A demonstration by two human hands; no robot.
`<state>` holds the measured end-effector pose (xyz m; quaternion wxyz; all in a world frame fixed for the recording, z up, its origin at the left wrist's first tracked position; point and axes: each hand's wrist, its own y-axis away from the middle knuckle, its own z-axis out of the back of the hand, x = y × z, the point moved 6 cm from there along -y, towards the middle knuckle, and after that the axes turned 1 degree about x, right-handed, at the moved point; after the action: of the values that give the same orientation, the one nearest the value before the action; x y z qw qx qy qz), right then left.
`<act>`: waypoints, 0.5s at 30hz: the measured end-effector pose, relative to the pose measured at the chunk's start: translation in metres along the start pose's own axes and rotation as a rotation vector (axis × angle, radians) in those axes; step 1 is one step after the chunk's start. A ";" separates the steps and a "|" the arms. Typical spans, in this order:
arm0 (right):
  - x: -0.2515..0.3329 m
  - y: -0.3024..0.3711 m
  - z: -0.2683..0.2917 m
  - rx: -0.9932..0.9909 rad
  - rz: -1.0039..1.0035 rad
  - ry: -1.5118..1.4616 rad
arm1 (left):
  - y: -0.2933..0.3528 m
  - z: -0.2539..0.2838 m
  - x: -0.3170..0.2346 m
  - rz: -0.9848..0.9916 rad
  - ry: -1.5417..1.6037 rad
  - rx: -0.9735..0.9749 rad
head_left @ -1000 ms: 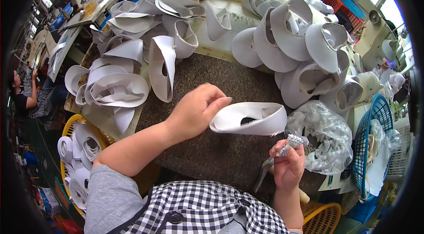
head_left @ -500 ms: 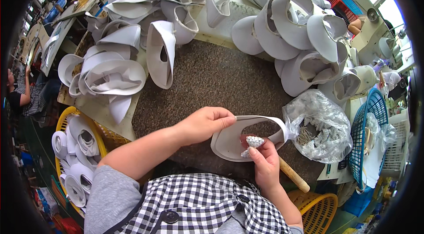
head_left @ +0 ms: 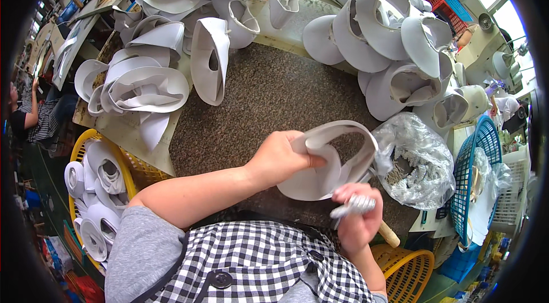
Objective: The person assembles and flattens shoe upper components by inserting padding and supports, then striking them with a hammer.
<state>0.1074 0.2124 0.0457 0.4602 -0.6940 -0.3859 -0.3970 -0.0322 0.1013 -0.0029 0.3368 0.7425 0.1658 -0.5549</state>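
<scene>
My left hand (head_left: 280, 157) is closed on the near-left edge of a white sun visor (head_left: 311, 183), thumb on top. The visor is tilted, with its curved band (head_left: 357, 131) raised to the right. Just below its right side is my right hand (head_left: 359, 226), fingers curled around a small silvery-white bundle (head_left: 361, 204). Motion smears the bundle, so its exact kind does not show. Right of the visor sits a clear plastic bag (head_left: 420, 180) holding many similar silvery-white pieces. A wooden handle (head_left: 389, 235) pokes out beyond my right hand; its other end is hidden.
White visors are heaped on the left (head_left: 151, 91) and stacked at the right (head_left: 372, 34) of the speckled brown work surface (head_left: 263, 86). A yellow basket (head_left: 128, 171) of rolled visors stands at left, another yellow basket (head_left: 420, 268) at lower right, a blue basket (head_left: 463, 188) at far right.
My right hand has drawn back from the visor's opening, down and to the right, with the bundle. My left hand has shifted right and tilted the visor up, bending its band.
</scene>
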 end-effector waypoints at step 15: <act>-0.058 -0.011 0.024 -0.132 -0.506 -0.039 | 0.039 -0.008 0.019 0.142 0.097 0.101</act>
<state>0.0795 0.2282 -0.0093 0.2926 -0.6112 -0.5293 -0.5105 0.0043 0.0764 -0.0073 0.3288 0.7945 0.1005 -0.5006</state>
